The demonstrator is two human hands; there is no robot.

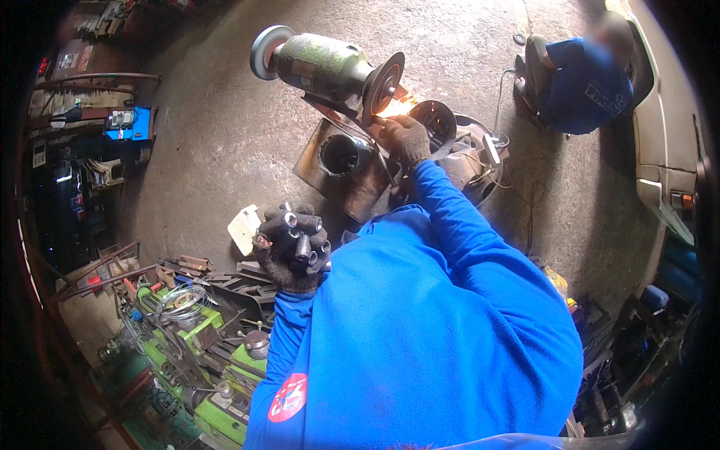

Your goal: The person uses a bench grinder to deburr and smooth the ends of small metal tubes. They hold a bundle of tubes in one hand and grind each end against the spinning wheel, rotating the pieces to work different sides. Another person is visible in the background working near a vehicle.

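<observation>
My left hand (294, 276), in a dark work glove, is closed around several short metal tubes (303, 247), bunched together with their open ends pointing different ways. My right hand (409, 139), also gloved, is pinched at the edge of a spinning-type disc wheel (385, 86) on a green bench grinder (322, 69). Bright orange sparks (399, 103) spray just beyond its fingers. The piece in the right fingers is hidden by the glove and the glare. Against my left hand's outer side shows a pale flat-sided piece (244, 229).
Below the grinder stands a rusty metal box with a round opening (306, 159); an open metal cylinder (435, 124) sits beside my right hand. Another person in blue (587, 86) crouches at far right by a pale vehicle (660, 112). Green machinery (225, 367) and steel stock fill the lower left.
</observation>
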